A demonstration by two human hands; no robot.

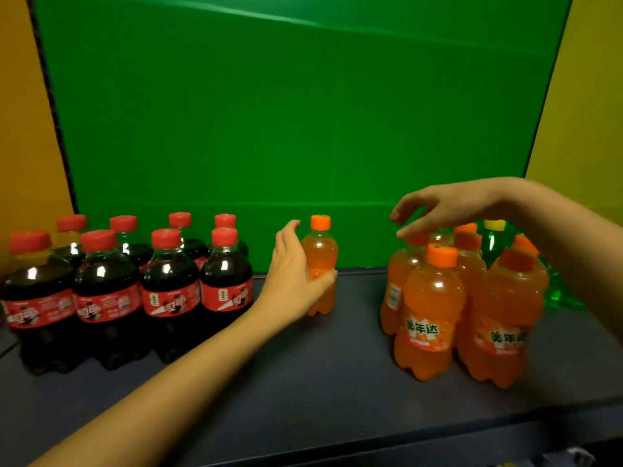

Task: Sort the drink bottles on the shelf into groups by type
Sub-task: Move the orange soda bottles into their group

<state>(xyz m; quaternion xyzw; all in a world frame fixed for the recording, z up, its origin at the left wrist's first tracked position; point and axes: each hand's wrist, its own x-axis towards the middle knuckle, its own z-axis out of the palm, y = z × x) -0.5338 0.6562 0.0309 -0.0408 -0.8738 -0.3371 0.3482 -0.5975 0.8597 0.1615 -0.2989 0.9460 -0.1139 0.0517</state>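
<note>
The orange bottle (pixel 320 261) stands upright on the shelf (pixel 303 372), alone near the middle, between the two big groups and well apart from both. Your left grip (pixel 293 274) holds it from its left side: the thumb curls across the front of the lower body, and the palm lies against the side. The fingers reach up behind it, so you cannot see where their tips end. The orange cap is clear above your grip.

To the right is the orange group (pixel 435 308), several like bottles packed close and upright, the front two showing their labels. Your right grip (pixel 445 207) hovers over the caps, wide and holding nothing, fingers loosely spread and pointing left. The lowest fingertips are at the cap of a rear-left bottle; whether they touch it cannot be told.

Behind that group, at the far right, stand green bottles (pixel 492 247), one with a yellow cap, mostly hidden by your right forearm.

On the left, the cola bottles (pixel 168 281) with red caps stand in two rows.

A green backdrop (pixel 269 112) closes the back of the shelf.
</note>
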